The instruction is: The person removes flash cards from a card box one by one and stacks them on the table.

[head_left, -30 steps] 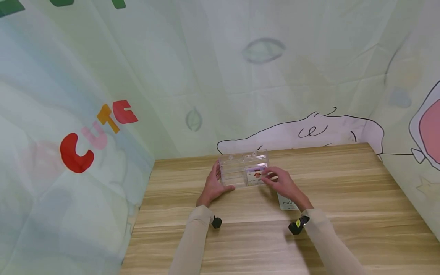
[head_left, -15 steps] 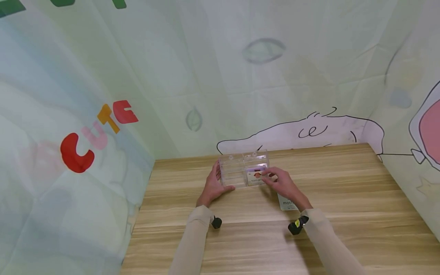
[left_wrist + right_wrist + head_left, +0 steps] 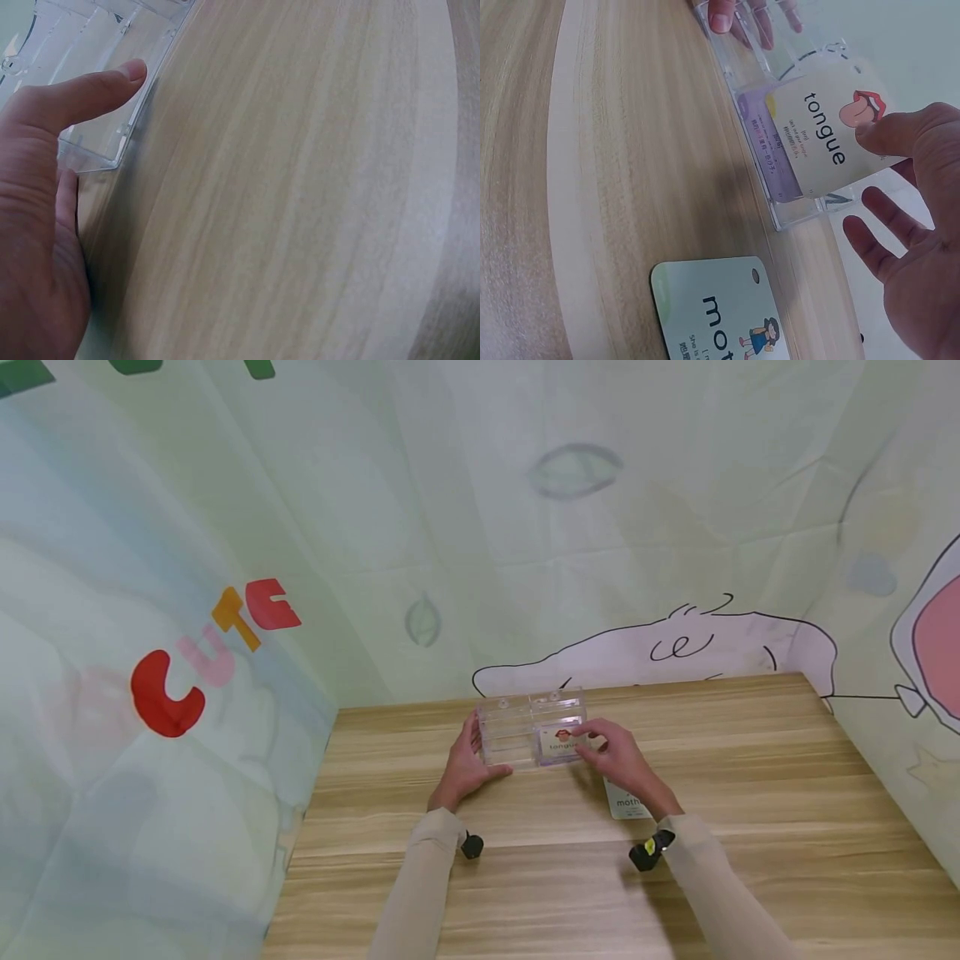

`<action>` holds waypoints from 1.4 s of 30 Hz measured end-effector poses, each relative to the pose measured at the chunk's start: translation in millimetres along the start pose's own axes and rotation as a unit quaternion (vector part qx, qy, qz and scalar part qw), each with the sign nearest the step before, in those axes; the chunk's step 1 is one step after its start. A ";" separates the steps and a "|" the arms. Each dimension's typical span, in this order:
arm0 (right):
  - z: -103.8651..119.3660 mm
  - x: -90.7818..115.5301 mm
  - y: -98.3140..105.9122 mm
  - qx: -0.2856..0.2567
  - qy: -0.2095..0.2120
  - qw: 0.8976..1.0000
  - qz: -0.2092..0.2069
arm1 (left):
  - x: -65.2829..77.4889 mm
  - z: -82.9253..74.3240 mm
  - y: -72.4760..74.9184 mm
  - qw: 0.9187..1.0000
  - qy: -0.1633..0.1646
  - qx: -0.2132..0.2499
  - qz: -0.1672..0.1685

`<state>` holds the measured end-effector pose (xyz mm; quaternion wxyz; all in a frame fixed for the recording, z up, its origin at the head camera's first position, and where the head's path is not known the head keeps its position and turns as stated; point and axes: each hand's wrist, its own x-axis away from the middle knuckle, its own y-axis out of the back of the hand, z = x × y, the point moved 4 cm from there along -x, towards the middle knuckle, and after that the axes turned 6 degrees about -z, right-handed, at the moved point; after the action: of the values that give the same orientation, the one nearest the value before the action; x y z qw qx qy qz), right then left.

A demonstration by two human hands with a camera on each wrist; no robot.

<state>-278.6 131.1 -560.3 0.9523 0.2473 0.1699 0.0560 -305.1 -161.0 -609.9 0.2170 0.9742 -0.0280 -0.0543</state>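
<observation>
My left hand (image 3: 467,768) grips the left end of a clear acrylic card holder (image 3: 506,720) with tiered compartments. In the left wrist view its thumb lies over the holder's (image 3: 86,156) front edge. My right hand (image 3: 622,766) pinches a white "tongue" flashcard (image 3: 555,746) by its picture end, at the holder's lower right compartment. The right wrist view shows the thumb beside the printed mouth, with the other fingertips behind the card hidden. A purple flashcard (image 3: 761,139) sits in that compartment, partly covered by the tongue card.
A pale "mother" flashcard (image 3: 624,806) lies on the wooden table (image 3: 540,877), partly under the right wrist in the head view. Behind the holder, a printed cloth backdrop (image 3: 465,568) meets the table's far edge.
The tongue card has slid up in the right hand's pinch, uncovering more of the purple card below it. The left hand and the holder have stayed in place.
</observation>
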 end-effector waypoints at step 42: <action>-1.1 11.6 54.1 0.031 -0.030 0.999 -0.002 | -1.5 3.2 0.7 1.000 -0.003 0.004 -0.002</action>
<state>-269.3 180.9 -538.1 0.9491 0.2775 0.1434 0.0415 -307.0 -162.9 -612.4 0.2131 0.9749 -0.0269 -0.0579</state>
